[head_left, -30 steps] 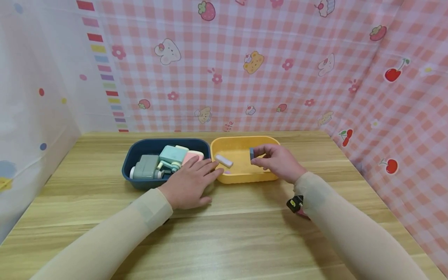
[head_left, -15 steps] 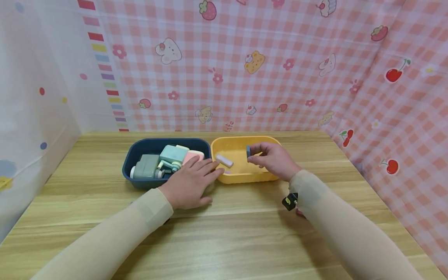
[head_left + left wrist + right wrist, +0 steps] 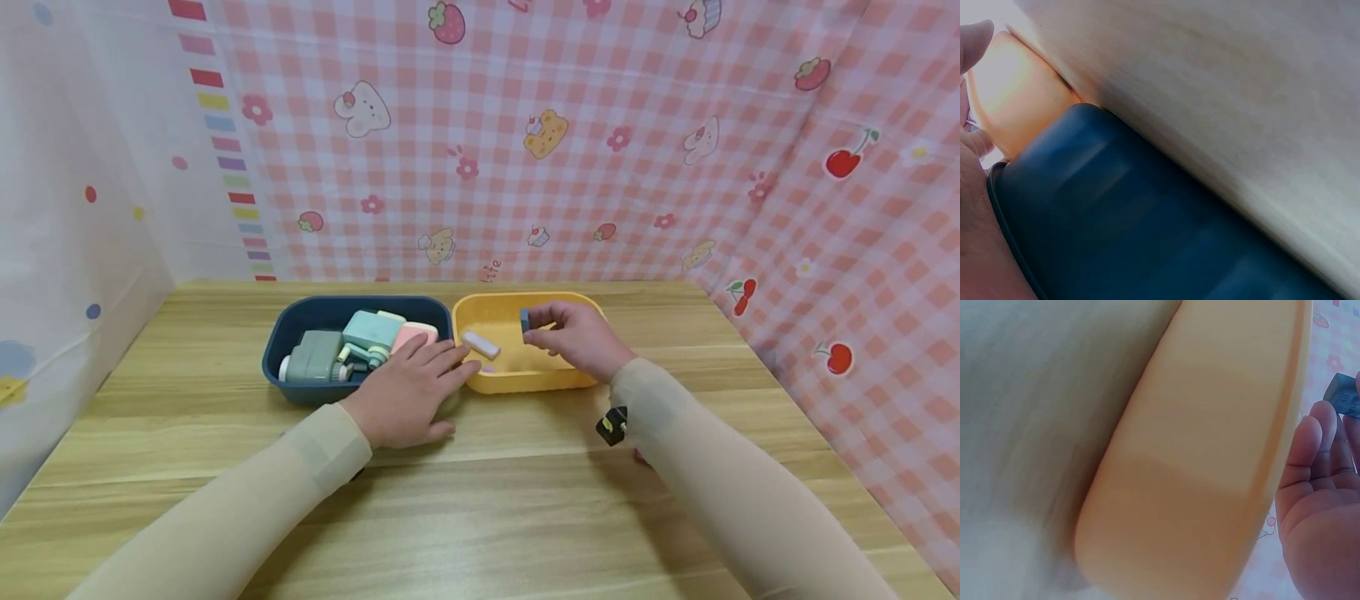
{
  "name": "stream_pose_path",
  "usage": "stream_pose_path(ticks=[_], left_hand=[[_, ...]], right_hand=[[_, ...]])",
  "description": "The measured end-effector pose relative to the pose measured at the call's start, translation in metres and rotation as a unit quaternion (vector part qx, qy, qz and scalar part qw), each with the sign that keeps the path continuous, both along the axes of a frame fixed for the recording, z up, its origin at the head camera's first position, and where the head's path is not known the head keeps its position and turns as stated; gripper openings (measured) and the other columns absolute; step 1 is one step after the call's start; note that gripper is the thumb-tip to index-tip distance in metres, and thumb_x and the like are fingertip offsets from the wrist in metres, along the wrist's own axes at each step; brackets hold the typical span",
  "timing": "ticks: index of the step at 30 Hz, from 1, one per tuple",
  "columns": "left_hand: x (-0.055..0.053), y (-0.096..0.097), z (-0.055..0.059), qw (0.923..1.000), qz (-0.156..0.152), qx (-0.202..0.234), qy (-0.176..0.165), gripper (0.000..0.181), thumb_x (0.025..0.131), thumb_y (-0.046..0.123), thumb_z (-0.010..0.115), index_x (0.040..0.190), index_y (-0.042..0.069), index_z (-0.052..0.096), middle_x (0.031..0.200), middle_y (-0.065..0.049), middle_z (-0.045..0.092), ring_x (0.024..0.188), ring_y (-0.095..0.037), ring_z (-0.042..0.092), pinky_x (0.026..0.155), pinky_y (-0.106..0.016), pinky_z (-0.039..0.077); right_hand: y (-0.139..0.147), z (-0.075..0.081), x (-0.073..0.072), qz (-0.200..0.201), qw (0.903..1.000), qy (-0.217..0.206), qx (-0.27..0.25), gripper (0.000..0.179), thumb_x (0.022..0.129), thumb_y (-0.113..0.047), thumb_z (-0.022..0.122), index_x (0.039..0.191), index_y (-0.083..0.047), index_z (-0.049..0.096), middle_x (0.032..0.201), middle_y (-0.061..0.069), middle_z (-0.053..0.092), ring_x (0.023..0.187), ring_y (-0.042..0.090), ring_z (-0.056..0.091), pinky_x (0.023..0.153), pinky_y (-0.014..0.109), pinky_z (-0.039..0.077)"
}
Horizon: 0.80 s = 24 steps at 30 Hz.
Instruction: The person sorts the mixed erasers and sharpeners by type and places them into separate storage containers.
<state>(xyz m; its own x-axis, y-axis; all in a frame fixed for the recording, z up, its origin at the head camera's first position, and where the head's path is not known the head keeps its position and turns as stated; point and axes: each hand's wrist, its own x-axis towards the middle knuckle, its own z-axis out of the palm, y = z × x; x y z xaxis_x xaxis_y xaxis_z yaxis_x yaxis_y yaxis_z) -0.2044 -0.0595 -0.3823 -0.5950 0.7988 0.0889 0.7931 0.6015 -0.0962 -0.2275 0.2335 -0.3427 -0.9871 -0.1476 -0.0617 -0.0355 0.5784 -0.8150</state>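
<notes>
Over the yellow bin (image 3: 532, 382), my right hand (image 3: 585, 340) pinches a small blue-grey eraser (image 3: 525, 321) between thumb and fingers. Printing that looks like "4B" shows on the eraser (image 3: 1342, 397) in the right wrist view. A pale lavender bar (image 3: 481, 343) lies in the bin's left part, with a small purple piece (image 3: 488, 368) near it. My left hand (image 3: 405, 396) lies with fingers extended over the adjoining rims of the navy bin (image 3: 273, 354) and the yellow one, covering part of both.
Inside the navy bin are a grey-green sharpener-like object (image 3: 315, 357), a mint crank sharpener (image 3: 371, 330) and a pink-and-cream item (image 3: 414, 334). Both bins stand side by side on the wooden table (image 3: 480, 517). A patterned cloth (image 3: 480, 167) hangs behind the table.
My right hand has moved slightly left over the yellow bin, carrying the eraser with it. The left hand stays where it was.
</notes>
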Motion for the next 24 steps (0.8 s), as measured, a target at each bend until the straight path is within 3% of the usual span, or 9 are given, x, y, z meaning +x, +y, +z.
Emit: stream_pose_path(ticks=[5,15,24], left_hand=[[0.001,0.000,0.001,1.0000,0.002,-0.003,-0.003,0.088,0.093,0.062,0.070,0.165,0.023,0.037,0.171,-0.004,0.038,0.158,-0.027,0.034,0.133,-0.054,0.017],[0.001,0.000,0.001,1.0000,0.000,0.001,-0.002,0.088,0.093,0.061,0.070,0.165,0.022,0.038,0.171,-0.005,0.038,0.158,-0.028,0.034,0.133,-0.055,0.018],[0.000,-0.001,0.000,0.9999,-0.007,0.008,-0.001,0.087,0.093,0.060,0.070,0.164,0.021,0.039,0.170,-0.006,0.039,0.158,-0.029,0.035,0.132,-0.055,0.019]], right_hand=[[-0.004,0.005,-0.004,-0.001,0.9998,0.004,0.021,0.031,0.097,-0.028,0.077,0.123,-0.011,0.074,0.125,0.007,0.072,0.100,0.022,0.069,0.085,0.036,0.058],[-0.008,0.016,-0.017,0.024,0.9991,-0.005,0.033,0.038,0.099,-0.029,0.074,0.131,-0.010,0.068,0.129,0.010,0.070,0.111,0.026,0.068,0.092,0.040,0.058],[-0.014,0.027,-0.033,0.034,0.9983,-0.001,0.047,0.031,0.099,-0.023,0.075,0.126,-0.010,0.071,0.123,0.009,0.071,0.109,0.025,0.067,0.092,0.040,0.057]])
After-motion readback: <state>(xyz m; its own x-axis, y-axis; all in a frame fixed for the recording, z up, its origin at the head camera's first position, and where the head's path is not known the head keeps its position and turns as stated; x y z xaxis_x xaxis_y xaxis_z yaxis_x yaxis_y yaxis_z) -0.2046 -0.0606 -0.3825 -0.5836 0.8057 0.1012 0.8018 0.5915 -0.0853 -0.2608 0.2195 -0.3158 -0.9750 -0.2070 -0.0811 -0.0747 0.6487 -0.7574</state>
